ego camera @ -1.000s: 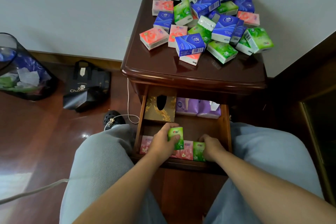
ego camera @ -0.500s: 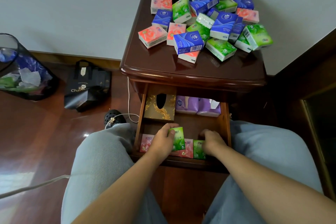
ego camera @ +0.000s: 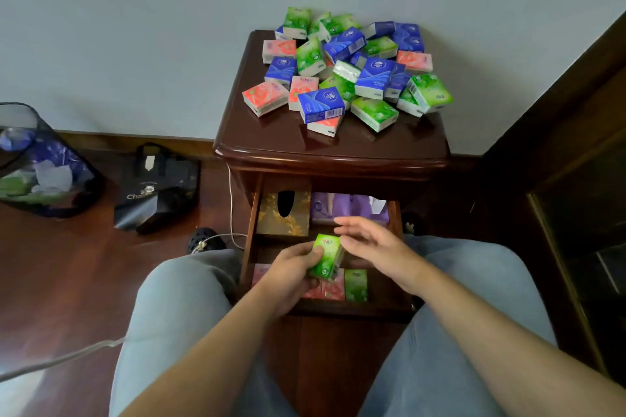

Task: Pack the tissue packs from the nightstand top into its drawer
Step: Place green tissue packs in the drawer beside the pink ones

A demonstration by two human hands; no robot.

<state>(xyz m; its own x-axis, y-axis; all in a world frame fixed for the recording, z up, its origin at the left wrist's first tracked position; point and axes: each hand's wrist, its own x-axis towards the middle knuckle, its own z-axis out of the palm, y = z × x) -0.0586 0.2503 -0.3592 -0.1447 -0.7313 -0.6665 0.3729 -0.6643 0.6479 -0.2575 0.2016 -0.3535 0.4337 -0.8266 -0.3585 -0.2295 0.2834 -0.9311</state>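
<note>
- Head view: the left hand [ego camera: 288, 276] grips a green tissue pack [ego camera: 326, 257] above the open drawer [ego camera: 389, 294], thumb across the pack's front face and fingers curled behind it, the pack standing roughly upright and tilted a little.
- The right hand [ego camera: 376, 249] hovers just beside that pack on its right, fingers spread and relaxed, holding nothing; its fingertips [ego camera: 342, 229] look blurred, and whether they touch the pack cannot be told.
- In the drawer's front row lie packed tissue packs side by side: a pink pack [ego camera: 261, 276] at the left end (partly hidden by the left hand), another pink pack [ego camera: 333, 289] under the held one, and a green pack [ego camera: 356, 285] to the right of it.
- At the drawer's back sit a gold patterned tissue box [ego camera: 291, 223] on the left and purple soft packs [ego camera: 321, 210] on the right.
- On the nightstand top [ego camera: 281, 139] a loose pile of tissue packs [ego camera: 345, 71] in green, blue and pink fills the rear half, several stacked on each other; a blue pack [ego camera: 321, 105] lies on a pink one at the pile's near edge.
- On the wooden floor to the left stand a mesh bin [ego camera: 37, 162] with waste inside and a dark bag [ego camera: 159, 186], with a white cable [ego camera: 231, 210] running down beside the nightstand.
- The person's knees in light grey trousers [ego camera: 176, 308] flank the drawer.
</note>
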